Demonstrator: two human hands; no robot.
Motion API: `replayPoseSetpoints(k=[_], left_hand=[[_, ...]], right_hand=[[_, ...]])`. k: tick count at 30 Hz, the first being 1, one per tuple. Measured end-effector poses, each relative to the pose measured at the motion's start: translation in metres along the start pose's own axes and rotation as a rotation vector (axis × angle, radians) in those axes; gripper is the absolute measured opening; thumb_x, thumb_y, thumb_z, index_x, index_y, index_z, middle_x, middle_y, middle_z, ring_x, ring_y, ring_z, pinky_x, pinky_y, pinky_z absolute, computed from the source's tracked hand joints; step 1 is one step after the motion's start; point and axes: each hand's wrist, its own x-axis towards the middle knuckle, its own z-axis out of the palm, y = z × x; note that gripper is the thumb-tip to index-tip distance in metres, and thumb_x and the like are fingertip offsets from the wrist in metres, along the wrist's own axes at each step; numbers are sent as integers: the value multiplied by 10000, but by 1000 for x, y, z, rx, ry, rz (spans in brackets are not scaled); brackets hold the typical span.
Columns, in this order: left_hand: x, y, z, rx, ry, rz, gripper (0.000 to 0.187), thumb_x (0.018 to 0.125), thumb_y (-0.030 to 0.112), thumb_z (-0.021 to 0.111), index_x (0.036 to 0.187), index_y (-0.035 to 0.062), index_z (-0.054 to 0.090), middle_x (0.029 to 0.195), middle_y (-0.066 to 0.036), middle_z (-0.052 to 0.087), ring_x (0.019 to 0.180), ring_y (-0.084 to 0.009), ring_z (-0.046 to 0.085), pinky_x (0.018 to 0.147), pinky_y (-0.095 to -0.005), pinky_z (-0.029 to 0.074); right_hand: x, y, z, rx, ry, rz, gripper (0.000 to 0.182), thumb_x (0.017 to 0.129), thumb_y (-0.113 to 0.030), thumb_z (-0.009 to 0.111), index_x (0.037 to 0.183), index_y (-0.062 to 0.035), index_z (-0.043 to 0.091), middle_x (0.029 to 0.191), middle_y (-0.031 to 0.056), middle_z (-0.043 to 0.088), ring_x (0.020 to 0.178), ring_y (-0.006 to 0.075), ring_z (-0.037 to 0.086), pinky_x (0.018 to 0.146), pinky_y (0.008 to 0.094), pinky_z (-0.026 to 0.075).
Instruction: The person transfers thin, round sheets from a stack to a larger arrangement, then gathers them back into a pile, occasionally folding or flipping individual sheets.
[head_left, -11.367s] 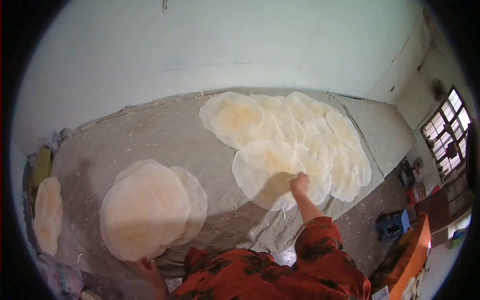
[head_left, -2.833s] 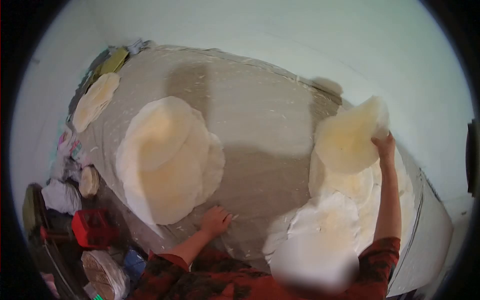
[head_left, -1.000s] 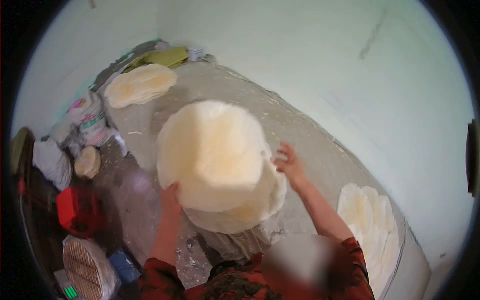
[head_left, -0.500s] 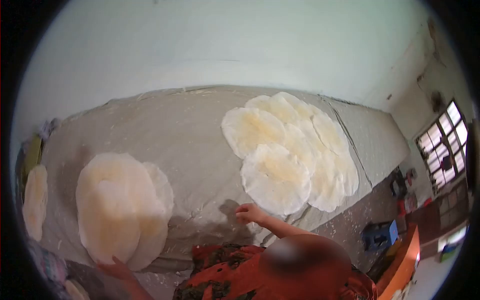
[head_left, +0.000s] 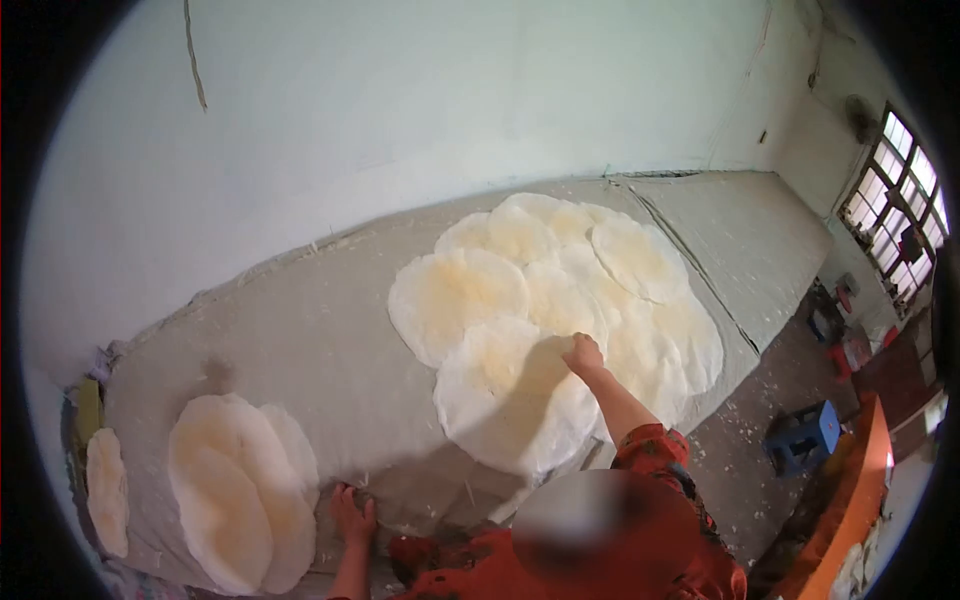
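My right hand [head_left: 583,354] is over the right upper edge of the front sheet, its fingers bunched together and pointing left. What they pinch, if anything, is hidden. This front thin round sheet [head_left: 505,410], white with a yellowish middle like a flatbread, overlaps several similar sheets [head_left: 640,262] spread behind and to its right. My left hand [head_left: 353,512] rests at the near edge of the cloth-covered platform [head_left: 330,350], fingers apart and holding nothing. Left of it lies a smaller group of overlapping sheets [head_left: 222,500].
Another pale sheet [head_left: 107,490] lies at the far left end. A pale wall [head_left: 400,110] runs along the platform's back. On the floor to the right stand a blue stool [head_left: 803,440] and an orange panel [head_left: 850,500]. A barred window [head_left: 898,205] is at the far right.
My right hand has moved from the platform's near edge up over the front sheet. My left hand has left the left-hand sheets and moved right. The view has shifted.
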Motion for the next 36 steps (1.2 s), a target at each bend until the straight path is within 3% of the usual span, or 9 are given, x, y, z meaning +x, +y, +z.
replayPoseSetpoints(k=[4, 6, 11, 14, 17, 24, 29, 31, 36], left_hand=[[-5, -6, 2, 89, -30, -35, 423, 721, 219, 610, 1075, 28, 480, 1181, -209, 455, 1108, -383, 415, 931, -465, 324], [-1, -3, 6, 104, -20, -40, 415, 726, 223, 604, 1073, 30, 481, 1178, -206, 457, 1099, -385, 419, 926, -467, 326], [-1, 2, 1, 94, -63, -79, 423, 732, 238, 598, 1087, 43, 475, 1176, -198, 458, 1104, -383, 415, 924, -463, 325], [7, 16, -13, 107, -99, -71, 424, 741, 236, 593, 1099, 44, 470, 1198, -202, 447, 1124, -383, 405, 946, -460, 312], [1, -2, 4, 94, -91, -65, 422, 750, 247, 586, 1102, 47, 469, 1216, -205, 440, 1137, -381, 400, 962, -460, 300], [3, 12, -4, 111, -81, -176, 420, 737, 255, 599, 1085, 51, 481, 1219, -200, 447, 1128, -380, 409, 955, -462, 304], [1, 8, -4, 120, -36, -94, 412, 729, 256, 605, 1068, 55, 485, 1214, -193, 449, 1087, -381, 440, 920, -471, 327], [4, 14, -8, 105, -62, -128, 414, 730, 256, 605, 1072, 58, 482, 1209, -191, 449, 1081, -379, 442, 913, -470, 332], [12, 20, -12, 149, -86, -147, 420, 732, 260, 607, 1078, 64, 472, 1192, -184, 449, 1060, -379, 448, 889, -466, 342]], right_hand=[[22, -4, -9, -225, -193, 221, 465, 609, -300, 713, 986, -55, 591, 1047, 162, 566, 996, 313, 541, 832, 384, 465], [46, 23, 9, -177, -527, -84, 372, 594, -292, 722, 850, -40, 627, 963, 180, 600, 944, 306, 565, 796, 378, 466], [38, -66, -40, 69, -549, -507, 392, 614, -261, 729, 850, 30, 615, 800, 166, 636, 732, 250, 604, 706, 352, 466], [29, -156, -122, 439, -626, -441, 255, 714, -119, 678, 906, 34, 613, 741, 88, 627, 725, 111, 541, 687, 280, 452], [51, -196, -169, 750, -704, -399, 233, 738, -84, 654, 941, 20, 604, 770, 11, 598, 677, 87, 522, 633, 253, 444], [146, -162, -80, 1006, -478, -102, 303, 718, -122, 681, 957, 49, 606, 824, 53, 621, 696, 135, 568, 631, 280, 459], [188, -78, 69, 473, -435, -83, 437, 637, -207, 707, 1026, -32, 613, 915, 139, 619, 785, 244, 596, 743, 348, 479], [181, -70, 100, -131, -165, -19, 458, 628, -218, 697, 1052, -72, 603, 1072, 176, 545, 937, 348, 559, 807, 398, 477], [176, -85, 89, -62, -203, 154, 430, 630, -198, 685, 1031, -71, 598, 1135, 184, 492, 998, 403, 513, 826, 425, 471]])
